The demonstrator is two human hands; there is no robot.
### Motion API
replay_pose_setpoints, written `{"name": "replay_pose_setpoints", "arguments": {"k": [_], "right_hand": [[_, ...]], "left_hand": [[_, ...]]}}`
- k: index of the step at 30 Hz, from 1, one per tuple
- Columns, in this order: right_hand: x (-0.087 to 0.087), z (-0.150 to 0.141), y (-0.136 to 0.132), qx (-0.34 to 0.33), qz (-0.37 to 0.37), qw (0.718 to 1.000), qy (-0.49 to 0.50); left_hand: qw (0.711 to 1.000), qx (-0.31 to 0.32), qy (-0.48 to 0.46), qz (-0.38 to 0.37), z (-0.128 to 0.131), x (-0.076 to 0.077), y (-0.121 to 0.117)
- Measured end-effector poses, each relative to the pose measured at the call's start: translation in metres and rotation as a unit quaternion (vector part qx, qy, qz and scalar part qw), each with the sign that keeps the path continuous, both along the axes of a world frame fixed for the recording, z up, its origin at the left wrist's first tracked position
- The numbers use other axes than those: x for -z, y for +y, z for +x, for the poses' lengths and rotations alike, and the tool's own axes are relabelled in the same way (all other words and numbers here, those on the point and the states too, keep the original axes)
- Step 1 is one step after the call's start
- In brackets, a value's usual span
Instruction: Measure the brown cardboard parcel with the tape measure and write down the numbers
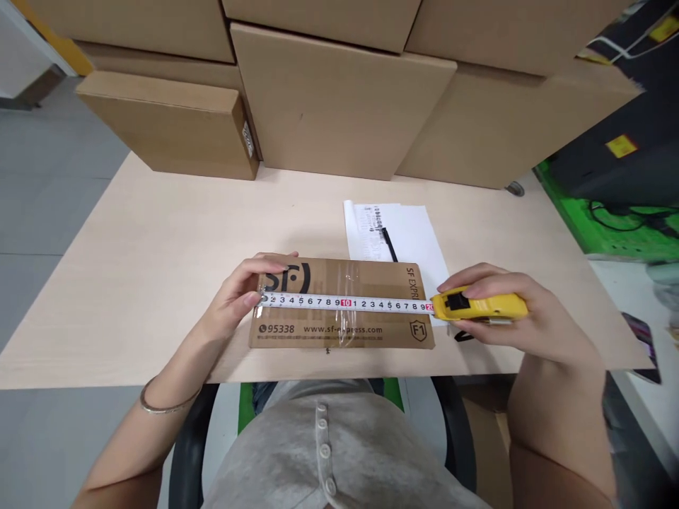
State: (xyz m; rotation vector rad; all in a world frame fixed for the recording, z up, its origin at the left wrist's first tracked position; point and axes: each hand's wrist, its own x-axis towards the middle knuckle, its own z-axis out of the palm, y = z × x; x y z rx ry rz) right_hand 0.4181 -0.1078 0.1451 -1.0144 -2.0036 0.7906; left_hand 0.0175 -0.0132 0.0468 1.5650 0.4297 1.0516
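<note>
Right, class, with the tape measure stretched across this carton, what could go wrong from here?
The left hand pins the tape blade at the left end of the SF Express carton; a slip might let it snap back. The right hand holds the yellow tape measure at the 20 mark, so its case could obscure the reading.

We've got a pale wood-look table point(159, 233) in the middle, big cardboard boxes point(339, 106) stacked at 12 o'clock, grey tiled floor point(47, 212) off at 9, a yellow-orange strip point(58, 35) around 10, some green surface point(626, 233) at 3, plus a black-framed chair point(194, 445) at 6.
</note>
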Motion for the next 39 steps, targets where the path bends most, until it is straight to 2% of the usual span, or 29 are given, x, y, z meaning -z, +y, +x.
{"name": "replay_pose_setpoints", "arguments": {"k": [4, 8, 12, 15, 19, 22, 24, 27, 29, 32, 34, 36, 38, 39], "right_hand": [[0.002, -0.006, 0.005, -0.007, 0.008, 1.000, -0.005], [-0.002, -0.003, 0.003, -0.013, 0.002, 0.999, -0.035], [-0.016, 0.000, 0.004, -0.042, -0.010, 0.995, -0.085], [-0.029, -0.009, 0.011, -0.063, -0.005, 0.996, -0.055], [-0.033, -0.049, 0.032, -0.086, -0.019, 0.995, -0.046], [-0.028, -0.093, 0.048, -0.162, -0.020, 0.983, -0.088], [-0.027, -0.120, 0.054, -0.205, 0.012, 0.969, -0.135], [-0.032, -0.145, 0.054, -0.255, 0.080, 0.949, -0.168], [-0.034, -0.148, 0.052, -0.267, 0.082, 0.949, -0.148], [-0.028, -0.135, 0.051, -0.255, 0.055, 0.963, -0.069], [-0.019, -0.120, 0.056, -0.212, 0.065, 0.975, 0.006], [-0.008, -0.105, 0.063, -0.116, 0.078, 0.987, 0.080], [0.003, -0.095, 0.072, -0.017, 0.069, 0.991, 0.115], [0.008, -0.093, 0.077, 0.011, 0.058, 0.991, 0.118]], "left_hand": [[1.000, -0.003, 0.022, 0.010, 0.001, -0.006, 0.000], [0.999, 0.000, 0.031, 0.034, -0.002, -0.005, 0.003], [0.998, -0.026, 0.041, 0.044, -0.005, 0.001, 0.004], [0.996, -0.047, 0.047, 0.054, -0.009, 0.006, 0.004], [0.994, -0.056, 0.075, 0.064, -0.014, 0.010, 0.002], [0.991, -0.055, 0.087, 0.087, -0.016, 0.008, -0.001], [0.986, -0.044, 0.096, 0.129, -0.018, 0.003, -0.004], [0.961, -0.030, 0.162, 0.220, -0.026, -0.008, -0.014], [0.927, -0.050, 0.237, 0.287, -0.035, -0.016, -0.023], [0.867, -0.098, 0.275, 0.404, -0.046, -0.025, -0.037], [0.835, -0.121, 0.271, 0.463, -0.049, -0.027, -0.045], [0.822, -0.132, 0.261, 0.488, -0.046, -0.027, -0.051], [0.824, -0.134, 0.246, 0.493, -0.038, -0.028, -0.058], [0.827, -0.131, 0.241, 0.491, -0.032, -0.029, -0.061]]}}
